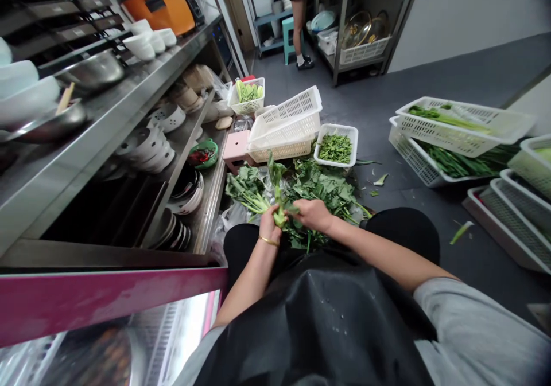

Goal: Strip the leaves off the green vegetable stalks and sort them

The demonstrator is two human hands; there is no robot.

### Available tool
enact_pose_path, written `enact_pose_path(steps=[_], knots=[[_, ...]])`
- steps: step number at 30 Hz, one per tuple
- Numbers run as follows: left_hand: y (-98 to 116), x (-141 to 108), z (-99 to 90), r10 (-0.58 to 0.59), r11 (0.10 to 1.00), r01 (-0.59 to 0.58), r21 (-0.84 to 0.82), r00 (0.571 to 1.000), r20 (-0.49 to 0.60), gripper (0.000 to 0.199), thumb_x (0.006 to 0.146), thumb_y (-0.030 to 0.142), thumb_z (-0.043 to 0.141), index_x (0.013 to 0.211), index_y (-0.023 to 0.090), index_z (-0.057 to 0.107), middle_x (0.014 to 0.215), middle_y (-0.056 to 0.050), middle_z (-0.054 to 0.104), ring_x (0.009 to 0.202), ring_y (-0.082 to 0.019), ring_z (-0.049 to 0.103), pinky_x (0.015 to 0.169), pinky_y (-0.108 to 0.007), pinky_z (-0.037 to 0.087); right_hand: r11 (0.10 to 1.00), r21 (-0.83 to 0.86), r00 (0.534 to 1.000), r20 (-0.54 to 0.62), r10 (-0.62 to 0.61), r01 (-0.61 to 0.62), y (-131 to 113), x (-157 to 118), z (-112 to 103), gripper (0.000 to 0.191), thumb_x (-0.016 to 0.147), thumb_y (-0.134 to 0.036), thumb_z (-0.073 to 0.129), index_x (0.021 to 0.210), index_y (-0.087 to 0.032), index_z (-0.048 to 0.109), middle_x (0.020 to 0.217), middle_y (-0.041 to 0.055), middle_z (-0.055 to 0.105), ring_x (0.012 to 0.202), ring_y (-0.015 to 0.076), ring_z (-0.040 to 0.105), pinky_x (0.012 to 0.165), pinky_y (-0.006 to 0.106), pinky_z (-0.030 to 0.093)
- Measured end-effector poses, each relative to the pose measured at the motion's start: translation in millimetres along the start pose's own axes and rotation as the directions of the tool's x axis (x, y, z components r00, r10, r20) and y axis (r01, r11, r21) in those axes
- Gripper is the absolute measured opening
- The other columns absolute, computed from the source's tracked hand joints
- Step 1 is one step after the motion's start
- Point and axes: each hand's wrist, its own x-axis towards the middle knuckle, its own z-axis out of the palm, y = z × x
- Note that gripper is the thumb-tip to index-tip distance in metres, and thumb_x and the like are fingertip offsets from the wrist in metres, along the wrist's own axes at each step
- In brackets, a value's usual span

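My left hand (270, 225), with a gold bangle at the wrist, is wrapped round the thick pale base of a leafy green stalk (276, 182), which points up and away from me. Just right of it, my right hand (315, 215) is closed on a dark leaf (293, 209) by the stalk; its fingertips are partly hidden. Beyond my hands lies a heap of loose leafy greens (322, 185). More greens with pale stems (247, 188) lie to the left, on clear plastic. A white basket of trimmed green pieces (354, 146) stands behind the heap.
Stacked white baskets (286, 123) rest by a pink stool (236, 145). At right stand baskets of greens (456, 136) and more stacked crates (508, 219). A steel counter with shelves of bowls (142, 93) runs along the left. Another person (298, 19) stands at the back.
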Motion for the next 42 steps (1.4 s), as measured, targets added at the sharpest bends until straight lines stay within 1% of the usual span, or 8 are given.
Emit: enact_pose_path(steps=[4, 9, 13, 18, 24, 30, 36, 42], knots=[[-10.3, -0.2, -4.9, 0.192, 0.980, -0.190, 0.057, 0.980, -0.049, 0.026, 0.057, 0.018, 0.071, 0.071, 0.016, 0.049, 0.052, 0.005, 0.052, 0.046, -0.012, 0.056, 0.042, -0.019, 0.039, 0.949, 0.023, 0.941, 0.133, 0.310, -0.316, 35.3, 20.1, -20.6, 0.045, 0.055, -0.054, 0.078, 0.051, -0.017, 0.053, 0.058, 0.0107, 0.060, 0.061, 0.0230, 0.059, 0.057, 0.030, 0.041], [-30.0, -6.4, 1.3, 0.354, 0.922, -0.352, 0.163, 0.935, 0.012, 0.031, 0.055, 0.021, 0.075, 0.075, 0.017, 0.052, 0.056, 0.005, 0.054, 0.049, -0.009, 0.053, 0.047, -0.019, 0.039, 0.748, 0.583, 0.943, 0.110, 0.313, -0.316, 10.2, 58.6, -23.2, 0.052, 0.081, -0.061, 0.049, 0.056, -0.015, 0.055, 0.042, 0.0014, 0.048, 0.043, 0.0136, 0.050, 0.050, 0.026, 0.040], [-22.6, -12.6, 5.3, 0.165, 0.983, -0.169, 0.066, 0.984, 0.072, 0.029, 0.059, 0.021, 0.071, 0.078, 0.016, 0.050, 0.059, 0.003, 0.056, 0.049, -0.010, 0.055, 0.044, -0.020, 0.039, 0.652, 0.740, 0.974, 0.018, 0.226, -0.165, -10.4, 41.8, 4.2, 0.044, 0.088, -0.052, 0.038, 0.074, -0.016, 0.058, 0.057, 0.0012, 0.058, 0.047, 0.0120, 0.054, 0.049, 0.024, 0.044], [-4.7, -16.2, 2.4, -0.172, 0.982, 0.181, -0.051, 0.974, 0.150, 0.020, 0.062, 0.015, 0.065, 0.075, 0.014, 0.051, 0.058, 0.001, 0.055, 0.048, -0.010, 0.055, 0.039, -0.018, 0.039, 0.766, 0.633, 0.992, 0.026, 0.122, -0.111, 36.9, 19.0, -4.8, 0.030, 0.073, -0.048, 0.065, 0.072, -0.018, 0.062, 0.053, -0.0011, 0.056, 0.051, 0.0132, 0.055, 0.055, 0.025, 0.044], [-14.2, -21.2, 7.0, 0.022, 0.999, -0.027, 0.045, 0.995, 0.102, 0.032, 0.056, 0.018, 0.073, 0.077, 0.015, 0.049, 0.056, 0.004, 0.053, 0.046, -0.011, 0.055, 0.038, -0.019, 0.041, 0.731, 0.619, 0.955, 0.126, 0.270, -0.288, 48.8, 48.1, -27.1, 0.041, 0.066, -0.057, 0.069, 0.065, -0.017, 0.059, 0.052, 0.0005, 0.057, 0.047, 0.0135, 0.054, 0.047, 0.024, 0.040], [-12.7, -25.5, 6.2, -0.085, 0.996, 0.086, -0.005, 0.984, 0.154, 0.029, 0.058, 0.015, 0.070, 0.079, 0.016, 0.049, 0.059, 0.002, 0.054, 0.049, -0.013, 0.056, 0.039, -0.020, 0.040, 0.500, 0.866, 0.969, -0.106, 0.225, -0.022, 14.2, 49.9, -2.3, 0.040, 0.078, -0.056, 0.056, 0.069, -0.018, 0.051, 0.059, -0.0008, 0.058, 0.048, 0.0128, 0.056, 0.047, 0.024, 0.044], [-8.5, -35.7, 9.6, -0.431, 0.865, 0.492, -0.096, 0.828, 0.360, 0.007, 0.074, 0.016, 0.055, 0.081, 0.013, 0.053, 0.070, -0.005, 0.055, 0.053, -0.009, 0.050, 0.040, -0.015, 0.037, 0.860, 0.437, 0.870, -0.493, -0.015, 0.263, 28.1, 32.7, -7.8, 0.032, 0.088, -0.043, 0.048, 0.069, -0.018, 0.055, 0.063, 0.0026, 0.057, 0.062, 0.0129, 0.053, 0.065, 0.025, 0.043], [7.2, -43.5, 11.3, -0.388, 0.818, 0.533, -0.216, 0.789, 0.477, 0.015, 0.082, 0.022, 0.045, 0.083, 0.011, 0.054, 0.074, -0.007, 0.053, 0.051, -0.006, 0.044, 0.039, -0.013, 0.036, 0.834, 0.511, 0.946, -0.321, -0.038, 0.207, 23.5, -2.9, -1.3, 0.037, 0.090, -0.046, 0.045, 0.074, -0.017, 0.060, 0.061, 0.0028, 0.060, 0.055, 0.0121, 0.055, 0.059, 0.024, 0.043]])
